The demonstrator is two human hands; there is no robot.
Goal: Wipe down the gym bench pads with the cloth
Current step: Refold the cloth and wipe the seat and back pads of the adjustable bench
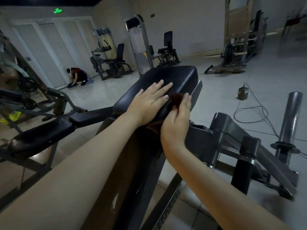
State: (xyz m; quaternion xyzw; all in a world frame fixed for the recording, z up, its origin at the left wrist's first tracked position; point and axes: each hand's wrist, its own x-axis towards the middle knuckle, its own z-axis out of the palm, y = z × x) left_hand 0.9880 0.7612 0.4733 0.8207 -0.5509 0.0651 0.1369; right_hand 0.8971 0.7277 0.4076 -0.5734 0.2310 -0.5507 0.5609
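Observation:
A black leather bench pad (174,77) tilts up in the middle of the view. My left hand (149,103) lies flat on its near part, fingers spread and pointing away. My right hand (177,120) is at the pad's right edge, pressing a dark brown cloth (176,98) against the pad's side. The cloth shows between the two hands and hangs below my right palm. The longer lower pad of the bench runs toward me and is mostly hidden under my forearms.
Two black arm pads (43,135) stick out to the left. A grey steel frame with an upright post (290,117) stands right. A small box and cables (242,93) lie on the tiled floor. A crouching person (78,75) and other machines are far back.

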